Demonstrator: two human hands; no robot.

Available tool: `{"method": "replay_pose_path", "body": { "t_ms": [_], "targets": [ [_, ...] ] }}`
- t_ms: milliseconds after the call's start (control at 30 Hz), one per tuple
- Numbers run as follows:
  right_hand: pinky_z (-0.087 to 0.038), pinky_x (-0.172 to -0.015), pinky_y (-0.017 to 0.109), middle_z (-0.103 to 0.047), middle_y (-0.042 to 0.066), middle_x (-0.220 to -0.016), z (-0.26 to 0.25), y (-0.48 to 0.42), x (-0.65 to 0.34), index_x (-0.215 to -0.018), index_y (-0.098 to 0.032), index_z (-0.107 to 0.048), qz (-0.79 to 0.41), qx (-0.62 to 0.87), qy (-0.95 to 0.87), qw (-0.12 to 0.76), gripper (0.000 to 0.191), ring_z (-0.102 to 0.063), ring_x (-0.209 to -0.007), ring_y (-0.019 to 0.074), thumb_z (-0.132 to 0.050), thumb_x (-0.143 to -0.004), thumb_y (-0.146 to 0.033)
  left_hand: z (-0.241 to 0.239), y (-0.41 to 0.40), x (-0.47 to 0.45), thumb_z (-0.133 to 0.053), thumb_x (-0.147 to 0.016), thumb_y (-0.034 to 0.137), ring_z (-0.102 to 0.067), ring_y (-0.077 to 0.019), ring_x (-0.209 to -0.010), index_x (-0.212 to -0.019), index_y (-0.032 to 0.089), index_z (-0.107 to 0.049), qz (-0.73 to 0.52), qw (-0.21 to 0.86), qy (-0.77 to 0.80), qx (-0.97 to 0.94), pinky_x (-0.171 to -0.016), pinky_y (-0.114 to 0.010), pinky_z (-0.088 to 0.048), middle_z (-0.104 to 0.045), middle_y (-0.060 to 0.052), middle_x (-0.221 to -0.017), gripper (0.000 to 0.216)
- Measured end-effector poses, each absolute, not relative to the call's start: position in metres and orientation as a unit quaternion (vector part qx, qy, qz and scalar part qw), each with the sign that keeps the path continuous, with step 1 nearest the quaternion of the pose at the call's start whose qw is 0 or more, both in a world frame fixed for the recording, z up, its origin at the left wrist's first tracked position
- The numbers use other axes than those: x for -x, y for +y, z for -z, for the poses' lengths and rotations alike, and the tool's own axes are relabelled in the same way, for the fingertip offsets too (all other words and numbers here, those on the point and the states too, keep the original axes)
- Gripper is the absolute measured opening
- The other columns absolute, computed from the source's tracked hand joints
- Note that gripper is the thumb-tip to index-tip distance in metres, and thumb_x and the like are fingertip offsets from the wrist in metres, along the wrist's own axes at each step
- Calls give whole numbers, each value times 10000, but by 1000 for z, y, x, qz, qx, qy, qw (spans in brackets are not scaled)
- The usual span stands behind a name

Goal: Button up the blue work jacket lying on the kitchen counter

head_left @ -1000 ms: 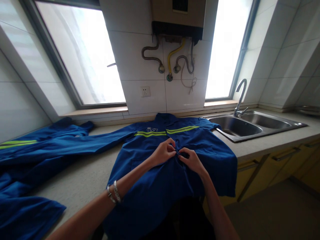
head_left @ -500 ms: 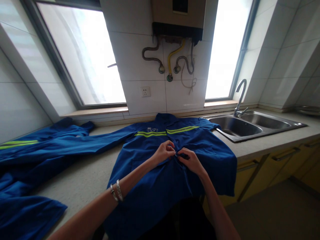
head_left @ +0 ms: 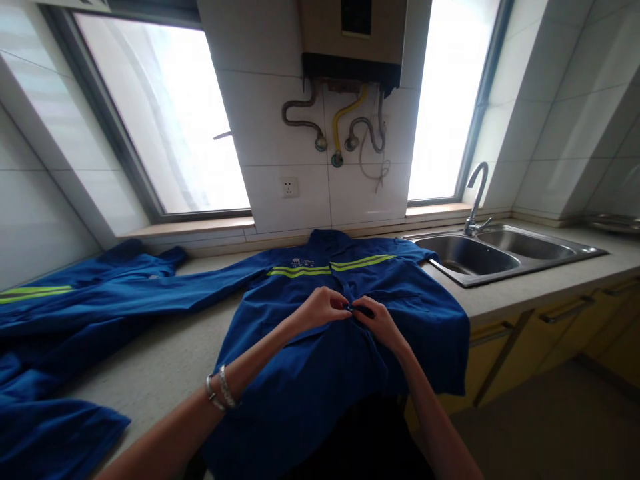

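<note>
A blue work jacket [head_left: 300, 360] with yellow-green stripes across the chest lies front up on the counter, its collar toward the wall and its lower edge hanging over the front. My left hand [head_left: 324, 308], with bracelets on the wrist, pinches the jacket's front opening near the middle. Meeting it there, my right hand [head_left: 376, 321] pinches the other side of the opening. A small shiny button [head_left: 349, 307] shows between the fingertips of both hands. The fingers partly cover it, so whether it is fastened cannot be seen.
More blue clothing with a yellow-green stripe [head_left: 45, 360] lies on the counter [head_left: 165, 360] at the left. A double sink [head_left: 537, 247] with a tap [head_left: 477, 200] is at the right. A water heater [head_left: 353, 40] with pipes hangs on the wall.
Both hands stay at the jacket's front. My left hand has turned slightly and its fingertips have drawn closer to those of my right hand. The view has shifted a little.
</note>
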State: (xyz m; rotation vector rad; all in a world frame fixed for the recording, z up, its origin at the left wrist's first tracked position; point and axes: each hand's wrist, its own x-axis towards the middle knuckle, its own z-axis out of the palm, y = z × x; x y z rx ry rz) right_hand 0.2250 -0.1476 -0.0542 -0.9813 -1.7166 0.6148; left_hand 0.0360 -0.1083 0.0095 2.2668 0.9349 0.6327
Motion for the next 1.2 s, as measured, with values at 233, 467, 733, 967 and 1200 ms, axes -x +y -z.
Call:
{"method": "replay_pose_path", "body": {
  "t_ms": [233, 467, 733, 967, 1200],
  "targets": [
    [-434, -751, 262, -633, 21, -877, 57, -144, -226, -922, -178, -661, -274, 402, -718, 499, 170, -567, -829, 158, -596, -834, -309, 2, -119, -46, -597, -711, 199, -541, -151, -653, -775, 152, -669, -240, 142, 338, -899, -610, -237, -371, -598, -26, -713, 108],
    [-439, -799, 272, -641, 23, -904, 55, -145, -228, -923, -182, -676, -296, 390, -719, 493, 160, -579, -858, 161, -589, -829, -277, 4, -116, -39, -555, -756, 191, -567, -161, -745, -883, 178, -642, -211, 119, 307, -920, -669, -239, -395, -593, -42, -874, 155],
    [-441, -718, 246, -653, 18, -793, 52, -144, -223, -814, -168, -691, -289, 409, -707, 500, 257, -583, -763, 148, -522, -875, -352, -1, -115, -35, -531, -743, 130, -549, -145, -760, -791, 175, -612, -211, 128, 251, -936, -708, -233, -392, -595, -39, -852, 105],
    [-445, -739, 255, -666, 26, -844, 46, -150, -229, -870, -168, -701, -298, 400, -725, 475, 257, -592, -800, 161, -573, -845, -390, 9, -108, -33, -579, -757, 169, -527, -119, -683, -701, 162, -583, -259, 202, 233, -916, -639, -218, -391, -583, -18, -762, 57],
    [-425, -716, 235, -642, 8, -795, 44, -149, -233, -832, -163, -686, -322, 399, -722, 465, 238, -573, -767, 143, -546, -863, -353, 3, -114, -36, -603, -794, 214, -553, -146, -754, -851, 181, -601, -242, 176, 252, -920, -691, -238, -420, -591, -24, -845, 67]
  ]
}}
